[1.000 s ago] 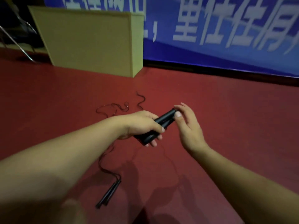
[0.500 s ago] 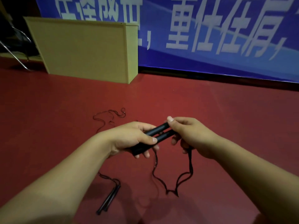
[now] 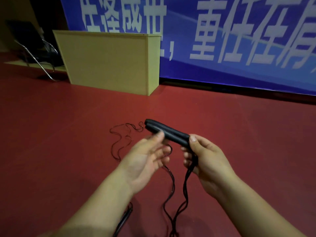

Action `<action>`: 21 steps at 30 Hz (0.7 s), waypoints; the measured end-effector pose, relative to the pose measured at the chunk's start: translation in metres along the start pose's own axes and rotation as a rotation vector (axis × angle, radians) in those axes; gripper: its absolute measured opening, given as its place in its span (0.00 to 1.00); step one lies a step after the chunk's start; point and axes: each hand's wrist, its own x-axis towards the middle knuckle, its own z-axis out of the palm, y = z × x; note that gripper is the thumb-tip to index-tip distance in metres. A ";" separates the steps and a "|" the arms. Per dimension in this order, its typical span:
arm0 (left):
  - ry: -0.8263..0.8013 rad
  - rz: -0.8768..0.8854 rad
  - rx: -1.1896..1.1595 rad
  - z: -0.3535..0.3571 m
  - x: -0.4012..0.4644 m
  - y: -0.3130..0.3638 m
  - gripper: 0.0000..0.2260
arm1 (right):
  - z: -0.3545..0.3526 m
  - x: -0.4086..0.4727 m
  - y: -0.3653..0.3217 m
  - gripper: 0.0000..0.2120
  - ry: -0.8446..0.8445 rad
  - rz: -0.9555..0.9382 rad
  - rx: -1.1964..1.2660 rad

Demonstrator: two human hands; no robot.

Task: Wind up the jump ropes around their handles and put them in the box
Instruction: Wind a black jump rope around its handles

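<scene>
Your right hand [image 3: 203, 156] is gripping the paired handles [image 3: 168, 133]; your left hand [image 3: 147, 159] is hanging open, so start catching the rope [image 3: 171, 182] and looping snugly.

Count on inspection: two bare hands — left hand [image 3: 148, 157] and right hand [image 3: 206, 155]. Two black jump-rope handles held side by side as one pair [image 3: 168, 133]. A second pair of black handles [image 3: 124, 219] on the red floor, partly hidden — two presumed, not confirmed. One tan wooden box [image 3: 109, 61]. One blue banner with white characters [image 3: 239, 40]. One metal-framed chair [image 3: 32, 48].
</scene>
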 end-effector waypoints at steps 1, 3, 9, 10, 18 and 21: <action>0.014 -0.002 0.090 0.004 0.002 -0.012 0.13 | -0.001 -0.001 0.008 0.07 0.010 0.024 0.029; 0.013 -0.037 0.282 0.013 0.009 -0.038 0.06 | -0.003 -0.002 0.026 0.09 0.037 0.097 0.083; 0.170 -0.092 0.244 0.026 0.025 -0.052 0.08 | -0.001 -0.011 0.039 0.15 0.002 0.183 -0.012; 0.173 -0.098 0.176 0.028 0.026 -0.046 0.08 | 0.001 -0.011 0.039 0.16 -0.010 0.193 -0.012; 0.085 -0.067 0.201 0.025 0.043 -0.038 0.08 | -0.001 0.005 0.041 0.22 -0.042 0.183 -0.060; 0.106 -0.045 0.195 0.017 0.049 -0.044 0.08 | -0.003 0.004 0.049 0.24 -0.072 0.238 -0.117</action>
